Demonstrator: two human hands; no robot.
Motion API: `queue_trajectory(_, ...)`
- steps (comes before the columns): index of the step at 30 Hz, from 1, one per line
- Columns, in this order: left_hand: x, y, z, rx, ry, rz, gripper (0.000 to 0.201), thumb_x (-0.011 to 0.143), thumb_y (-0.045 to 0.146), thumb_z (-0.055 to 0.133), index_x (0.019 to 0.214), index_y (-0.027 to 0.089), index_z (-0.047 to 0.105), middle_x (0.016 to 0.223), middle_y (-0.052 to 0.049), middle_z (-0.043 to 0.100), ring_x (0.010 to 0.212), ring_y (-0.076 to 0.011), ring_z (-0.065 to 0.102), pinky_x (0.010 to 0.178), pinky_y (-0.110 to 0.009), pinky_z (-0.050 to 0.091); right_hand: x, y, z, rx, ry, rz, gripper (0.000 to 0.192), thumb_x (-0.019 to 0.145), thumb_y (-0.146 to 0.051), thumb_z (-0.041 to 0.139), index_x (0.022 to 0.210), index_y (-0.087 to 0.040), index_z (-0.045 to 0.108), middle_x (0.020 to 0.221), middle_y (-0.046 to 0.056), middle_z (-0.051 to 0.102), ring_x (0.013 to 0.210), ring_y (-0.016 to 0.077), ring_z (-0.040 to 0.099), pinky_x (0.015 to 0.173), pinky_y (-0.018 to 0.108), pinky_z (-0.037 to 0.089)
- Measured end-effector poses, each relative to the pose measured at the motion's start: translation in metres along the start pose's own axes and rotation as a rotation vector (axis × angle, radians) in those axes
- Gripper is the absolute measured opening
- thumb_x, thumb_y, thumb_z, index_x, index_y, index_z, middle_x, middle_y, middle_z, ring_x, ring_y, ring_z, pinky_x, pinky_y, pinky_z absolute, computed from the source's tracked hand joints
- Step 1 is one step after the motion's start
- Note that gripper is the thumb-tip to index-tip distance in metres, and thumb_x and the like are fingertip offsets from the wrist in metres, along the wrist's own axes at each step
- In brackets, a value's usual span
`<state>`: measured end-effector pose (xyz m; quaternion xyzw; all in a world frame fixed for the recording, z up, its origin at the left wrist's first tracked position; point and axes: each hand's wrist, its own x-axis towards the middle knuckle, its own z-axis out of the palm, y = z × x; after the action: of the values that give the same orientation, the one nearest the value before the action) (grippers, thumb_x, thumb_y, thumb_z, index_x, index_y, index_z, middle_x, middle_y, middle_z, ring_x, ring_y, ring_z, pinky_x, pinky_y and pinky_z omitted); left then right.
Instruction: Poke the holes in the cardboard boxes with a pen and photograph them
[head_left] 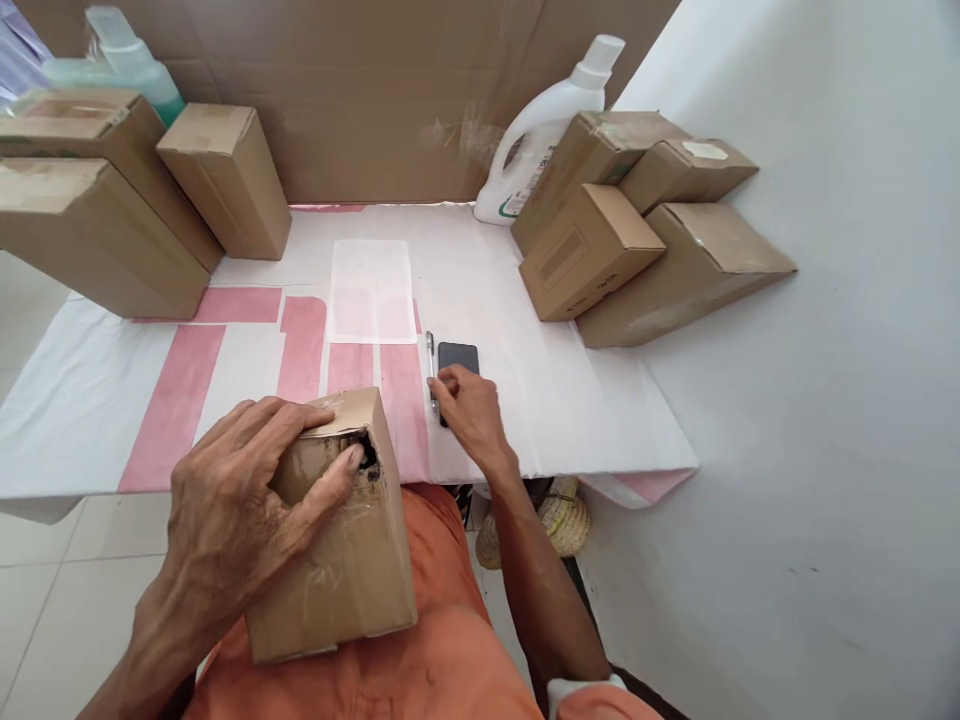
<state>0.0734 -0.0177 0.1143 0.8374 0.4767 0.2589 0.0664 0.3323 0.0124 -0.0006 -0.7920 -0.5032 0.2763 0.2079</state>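
Note:
A worn cardboard box [337,560] leans at the table's near edge, over my lap. My left hand [247,500] grips it from the left, fingers over the top and thumb by a torn, dark-edged hole [367,452] in its upper corner. My right hand [469,410] is closed at a slim silver pen [430,350], fingertips pinching its lower part against the tabletop. Beneath that hand lies a dark flat phone-like thing [459,355], partly covered by the fingers. A translucent white sheet [371,290] rests flat just beyond the pen.
Several cardboard boxes [225,180] stand at the left, with a bottle of green-blue liquid [154,80] behind. More boxes [592,255] and a white jug [540,130] stand at the right, near the wall [825,400]. A pink-and-white cloth [525,430] covers the table.

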Motion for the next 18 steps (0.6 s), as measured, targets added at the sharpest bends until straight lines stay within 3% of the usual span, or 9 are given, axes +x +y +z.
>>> queue_trajectory(3,0.0,-0.001,-0.001,-0.005,0.004,0.013,0.021,0.105,0.044,0.065,0.112,0.025,0.071,0.097,-0.002,0.078,0.087,-0.0241,0.073,0.08,-0.039,0.052,0.006,-0.014,0.021,-0.089,-0.027,0.07,0.025,0.104,-0.026,0.064,0.118,-0.008,0.076,0.109,0.024,0.082,0.113,0.0368,0.077,0.095,0.042,0.055)
queue_trajectory(6,-0.001,-0.002,-0.001,-0.008,0.006,0.014,0.021,0.105,0.042,0.065,0.112,0.023,0.072,0.098,-0.003,0.077,0.088,-0.0241,0.073,0.08,-0.039,0.052,0.014,-0.018,0.031,-0.124,-0.023,0.132,0.025,0.105,-0.019,0.059,0.119,-0.006,0.075,0.118,0.03,0.078,0.12,0.0391,0.075,0.096,0.043,0.054)
queue_trajectory(9,-0.002,-0.003,-0.001,-0.015,0.008,0.0,0.022,0.105,0.042,0.064,0.112,0.023,0.072,0.098,-0.004,0.077,0.089,-0.025,0.072,0.08,-0.039,0.051,0.023,-0.017,0.031,-0.066,-0.018,0.158,0.019,0.098,-0.008,0.058,0.106,-0.007,0.075,0.114,0.03,0.078,0.118,0.0391,0.075,0.093,0.041,0.053)
queue_trajectory(11,-0.002,-0.004,-0.001,-0.02,0.009,-0.006,0.022,0.105,0.042,0.065,0.112,0.022,0.072,0.098,-0.004,0.077,0.088,-0.0254,0.072,0.081,-0.039,0.051,0.027,-0.013,0.028,0.026,-0.042,0.145,0.011,0.09,-0.006,0.063,0.085,-0.012,0.072,0.098,0.024,0.079,0.107,0.0363,0.076,0.086,0.038,0.052)
queue_trajectory(13,-0.002,-0.005,-0.001,-0.021,0.007,-0.007,0.022,0.105,0.041,0.065,0.111,0.022,0.072,0.097,-0.004,0.077,0.087,-0.025,0.072,0.08,-0.039,0.051,0.026,-0.009,0.022,0.171,-0.089,0.109,0.015,0.086,-0.013,0.066,0.073,-0.019,0.063,0.076,0.012,0.074,0.084,0.0282,0.075,0.072,0.033,0.051)
queue_trajectory(15,-0.002,-0.006,-0.002,-0.027,0.014,-0.001,0.021,0.105,0.041,0.065,0.111,0.022,0.073,0.097,-0.004,0.077,0.087,-0.0245,0.072,0.08,-0.039,0.052,0.02,-0.006,0.014,0.346,-0.139,0.072,0.02,0.091,-0.027,0.064,0.074,-0.023,0.055,0.063,0.002,0.064,0.061,0.0196,0.065,0.058,0.029,0.046)
queue_trajectory(18,0.001,-0.007,-0.002,-0.041,0.022,0.004,0.021,0.105,0.041,0.065,0.11,0.022,0.073,0.098,-0.003,0.078,0.089,-0.0241,0.073,0.08,-0.039,0.052,0.006,-0.006,0.0,0.631,-0.156,0.027,0.033,0.093,-0.055,0.061,0.082,-0.026,0.05,0.059,-0.005,0.056,0.047,0.0135,0.053,0.046,0.025,0.04)
